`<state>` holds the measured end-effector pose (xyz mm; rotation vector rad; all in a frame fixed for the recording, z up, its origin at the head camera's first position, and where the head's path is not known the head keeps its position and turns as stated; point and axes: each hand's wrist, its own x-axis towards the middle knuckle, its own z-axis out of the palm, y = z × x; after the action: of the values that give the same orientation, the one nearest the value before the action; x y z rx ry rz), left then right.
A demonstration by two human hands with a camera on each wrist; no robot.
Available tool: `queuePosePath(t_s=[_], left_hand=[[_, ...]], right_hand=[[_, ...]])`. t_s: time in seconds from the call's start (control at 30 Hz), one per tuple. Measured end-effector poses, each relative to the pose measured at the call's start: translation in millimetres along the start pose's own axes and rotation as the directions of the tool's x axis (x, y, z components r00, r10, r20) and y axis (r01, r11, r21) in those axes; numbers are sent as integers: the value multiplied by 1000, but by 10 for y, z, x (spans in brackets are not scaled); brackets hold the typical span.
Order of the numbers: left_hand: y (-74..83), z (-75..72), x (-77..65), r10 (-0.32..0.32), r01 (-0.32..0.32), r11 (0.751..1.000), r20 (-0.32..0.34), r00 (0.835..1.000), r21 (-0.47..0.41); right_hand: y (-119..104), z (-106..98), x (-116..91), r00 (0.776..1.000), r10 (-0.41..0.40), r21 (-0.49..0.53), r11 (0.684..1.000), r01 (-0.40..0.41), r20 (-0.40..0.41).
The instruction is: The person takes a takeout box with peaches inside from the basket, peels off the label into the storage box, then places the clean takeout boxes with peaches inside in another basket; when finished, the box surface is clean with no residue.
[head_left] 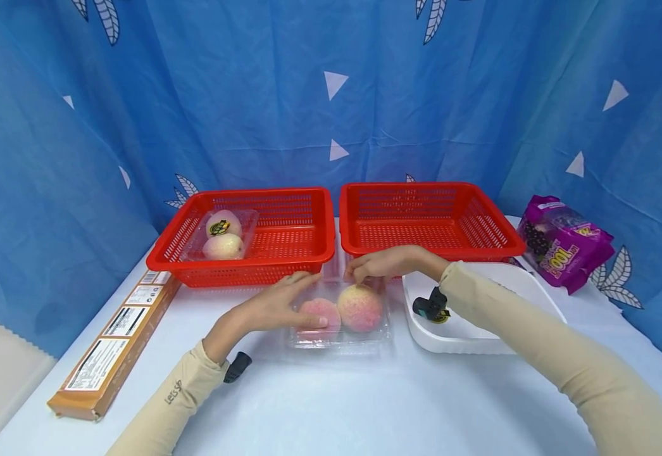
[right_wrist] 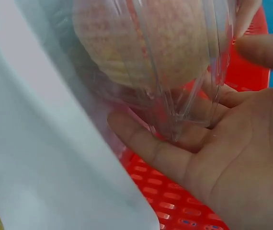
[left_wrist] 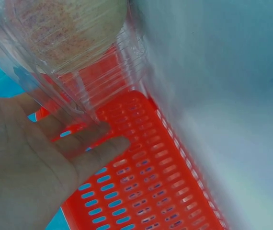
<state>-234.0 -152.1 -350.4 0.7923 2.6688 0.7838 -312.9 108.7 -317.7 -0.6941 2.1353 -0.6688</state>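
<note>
A clear plastic box (head_left: 339,342) holding two pink-yellow peaches (head_left: 361,308) lies on the white table in front of the red baskets. My left hand (head_left: 276,307) holds the box's left side, its thumb over the top and its fingers by the far edge. In the left wrist view, those fingers (left_wrist: 86,143) reach along the plastic, fairly straight. At the far right corner, my right hand (head_left: 390,262) grips the box rim. The right wrist view shows its fingers (right_wrist: 148,143) around the plastic corner, a peach (right_wrist: 146,43) behind the clear wall.
The left red basket (head_left: 251,273) contains another clear box with two pale fruits (head_left: 224,246). The right red basket (head_left: 416,237) stands beside it. A white tray (head_left: 468,345) sits under my right forearm. A purple bag (head_left: 573,253) lies far right, a long brown carton (head_left: 117,342) left.
</note>
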Motion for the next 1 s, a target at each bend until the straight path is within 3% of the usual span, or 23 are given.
queuePosePath(t_s=[0.37,0.6,1.0], left_hand=[[5,-15,-5,4,-4,1000,22,1000,-12],[32,-35,-37,9,-9,1000,33,999,-14],[60,-55,-65,-1,6,997,66,998,-82]], right_hand=[[-73,-7,37,999,20,-111,994,-15,49],[-55,50,18,991,57,-12,998,-55,119],[-14,254,-190,993,72,156,984,-86,93]])
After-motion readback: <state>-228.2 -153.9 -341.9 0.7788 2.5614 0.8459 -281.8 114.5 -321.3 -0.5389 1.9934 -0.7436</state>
